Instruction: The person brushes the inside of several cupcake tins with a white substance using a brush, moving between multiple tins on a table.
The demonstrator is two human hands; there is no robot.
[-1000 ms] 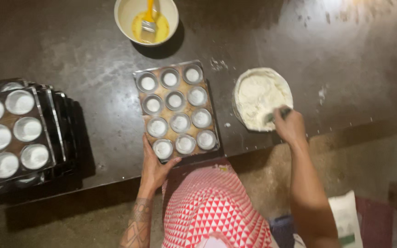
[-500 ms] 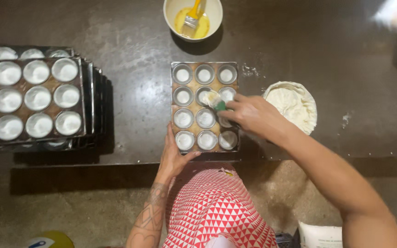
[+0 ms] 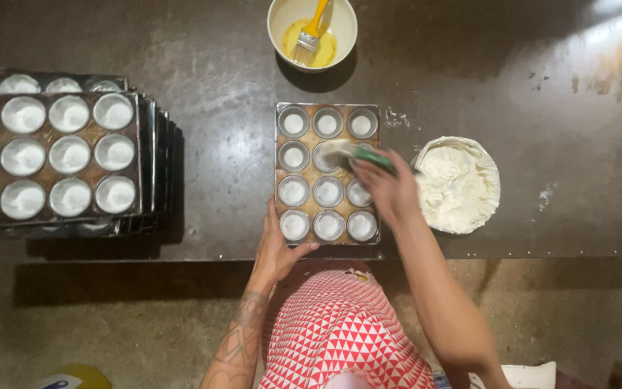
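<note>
A metal muffin tin [image 3: 304, 173] with several round cups lies on the dark table in front of me. My left hand [image 3: 276, 247] rests on the tin's near left corner, fingers spread. My right hand [image 3: 390, 189] grips a green-handled spoon [image 3: 358, 153] whose tip, loaded with white batter, is over a cup in the tin's second row. Just right of the tin stands a white bowl of thick white batter [image 3: 458, 184].
A stack of muffin tins [image 3: 52, 155] with white-coated cups sits at the left. A cream bowl of yellow liquid with a yellow-handled brush [image 3: 312, 32] stands beyond the tin. The table's near edge [image 3: 181, 258] runs just below the tin. White smears [image 3: 545, 194] mark the table right of the batter bowl.
My right hand went from the batter bowl to the tin with the spoon, and now holds it over the second row. My left hand has stayed on the tin's near corner.
</note>
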